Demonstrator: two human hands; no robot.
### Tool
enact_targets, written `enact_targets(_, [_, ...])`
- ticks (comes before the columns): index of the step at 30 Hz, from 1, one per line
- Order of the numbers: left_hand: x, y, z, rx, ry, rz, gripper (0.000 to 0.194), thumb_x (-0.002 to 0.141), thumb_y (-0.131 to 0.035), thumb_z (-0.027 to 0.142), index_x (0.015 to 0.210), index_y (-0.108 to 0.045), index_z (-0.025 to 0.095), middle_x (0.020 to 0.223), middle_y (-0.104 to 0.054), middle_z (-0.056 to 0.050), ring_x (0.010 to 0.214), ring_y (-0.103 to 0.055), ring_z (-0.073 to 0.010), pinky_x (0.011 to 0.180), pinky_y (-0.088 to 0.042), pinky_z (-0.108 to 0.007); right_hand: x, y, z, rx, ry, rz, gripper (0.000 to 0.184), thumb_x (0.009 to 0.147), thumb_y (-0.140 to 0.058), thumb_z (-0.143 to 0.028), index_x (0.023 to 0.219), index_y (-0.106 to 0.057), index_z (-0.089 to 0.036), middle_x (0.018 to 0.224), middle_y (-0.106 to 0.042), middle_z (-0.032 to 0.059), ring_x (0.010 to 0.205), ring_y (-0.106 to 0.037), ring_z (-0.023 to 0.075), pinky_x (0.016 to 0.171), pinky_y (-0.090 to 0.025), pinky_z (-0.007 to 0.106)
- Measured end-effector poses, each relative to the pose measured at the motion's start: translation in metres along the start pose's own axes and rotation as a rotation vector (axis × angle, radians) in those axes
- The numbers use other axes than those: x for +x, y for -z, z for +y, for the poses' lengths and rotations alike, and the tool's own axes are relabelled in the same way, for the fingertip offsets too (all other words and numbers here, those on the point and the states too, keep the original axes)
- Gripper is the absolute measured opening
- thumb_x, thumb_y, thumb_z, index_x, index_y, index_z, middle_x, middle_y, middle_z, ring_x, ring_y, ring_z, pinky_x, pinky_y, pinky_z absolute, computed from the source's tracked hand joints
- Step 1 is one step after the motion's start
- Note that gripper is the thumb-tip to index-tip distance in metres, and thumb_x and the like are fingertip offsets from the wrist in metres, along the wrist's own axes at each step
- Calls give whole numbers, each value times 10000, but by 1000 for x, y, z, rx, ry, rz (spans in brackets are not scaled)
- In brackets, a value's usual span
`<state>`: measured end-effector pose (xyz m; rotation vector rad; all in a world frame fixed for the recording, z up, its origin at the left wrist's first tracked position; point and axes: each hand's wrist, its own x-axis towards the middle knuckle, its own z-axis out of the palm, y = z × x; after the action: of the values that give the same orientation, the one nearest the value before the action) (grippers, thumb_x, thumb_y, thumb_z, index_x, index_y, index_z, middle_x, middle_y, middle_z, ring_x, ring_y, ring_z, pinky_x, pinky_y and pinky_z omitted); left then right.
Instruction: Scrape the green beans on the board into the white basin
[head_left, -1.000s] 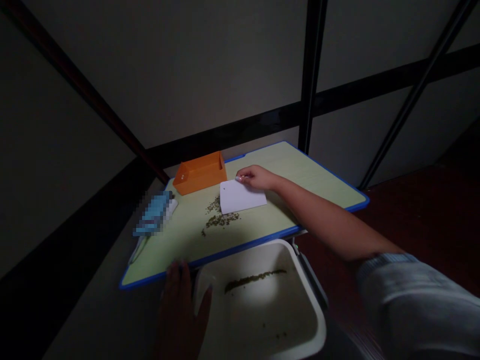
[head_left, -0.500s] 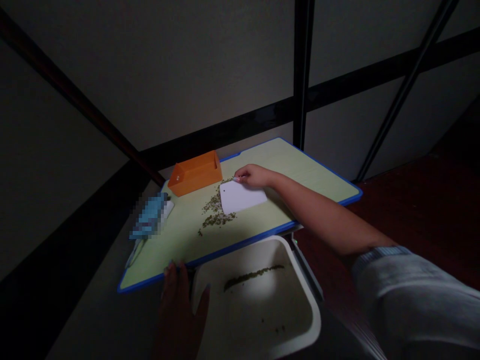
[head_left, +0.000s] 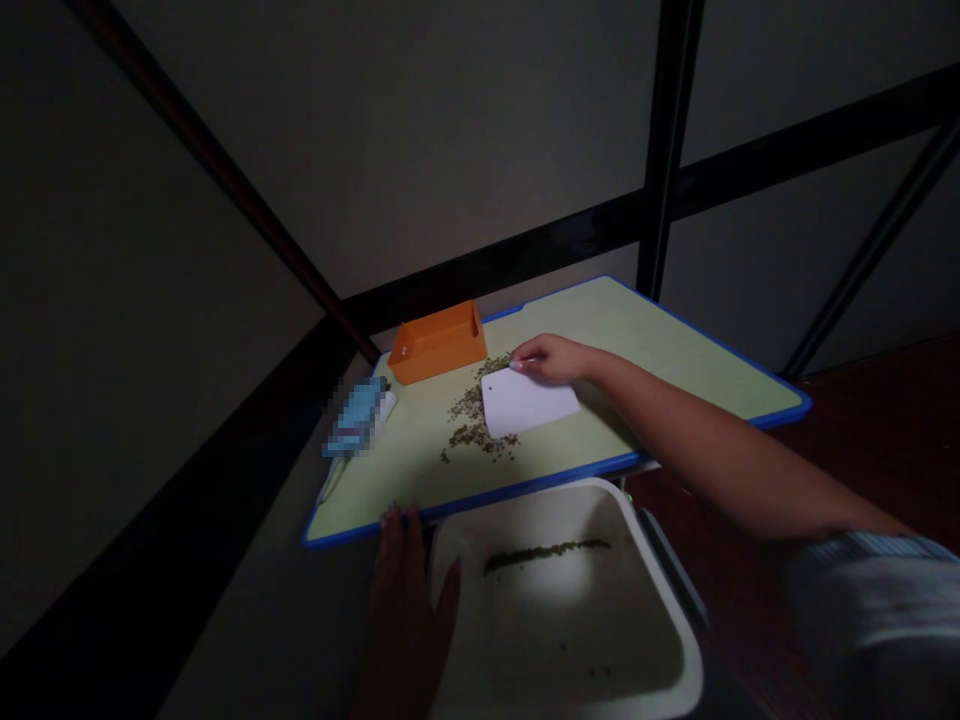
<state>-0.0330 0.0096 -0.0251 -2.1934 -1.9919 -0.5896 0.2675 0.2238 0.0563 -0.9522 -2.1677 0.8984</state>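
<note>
My right hand (head_left: 546,358) reaches across the pale green tabletop (head_left: 667,370) and grips the far edge of a thin white scraper card (head_left: 529,402). The card has a small hole near its left corner. Small greenish-brown grains (head_left: 472,435) lie scattered along its left side and near edge. My left hand (head_left: 409,610), dim in shadow, is at the left rim of a white plastic bin (head_left: 679,620). Its fingers are stretched toward the table's blue edge, with the thumb apart over the bin. Inside the bin, a line of grains (head_left: 547,552) lies along the far side, with a few loose ones nearer.
An orange open tray (head_left: 442,345) stands at the back left of the table. A blurred-out blue object (head_left: 356,415) lies at the left end, with a pale strip or cord (head_left: 330,482) beside it. Behind the table rises a grey panelled wall (head_left: 487,130) with dark strips.
My view has swung left, so the table, bin and hands appear farther right. The right hand still holds the card; against the tray and grains, the card has barely shifted.
</note>
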Motion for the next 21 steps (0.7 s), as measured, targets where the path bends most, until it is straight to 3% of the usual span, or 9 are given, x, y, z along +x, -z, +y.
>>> enact_targets(10, [1, 0, 0, -80, 45, -15, 696, 838, -404, 480, 1421, -235, 139, 1531, -213, -185, 1430, -132, -253, 1129, -256, -524, -1, 9, -4, 44, -42, 158, 307, 696, -500, -432, 628, -541, -135, 589, -437, -10, 581, -375, 105, 575, -285, 266])
enact_targets(17, [3, 6, 5, -98, 94, -64, 704, 834, -383, 504, 1405, -271, 109, 1537, -203, -174, 1433, -118, -248, 1150, -212, -500, -2, 8, -4, 92, -70, 77, 248, 689, -534, -370, 619, -553, -133, 527, -398, -40, 521, -339, 84, 530, -242, 250])
enact_targets(21, [4, 7, 6, -91, 93, -66, 712, 837, -363, 509, 1405, -267, 91, 1537, -198, -181, 1436, -110, -249, 1151, -210, -496, -4, 5, -7, 44, -21, 51, 350, 739, -546, -433, 534, -435, -172, 492, -304, -69, 480, -273, 64, 502, -196, 249])
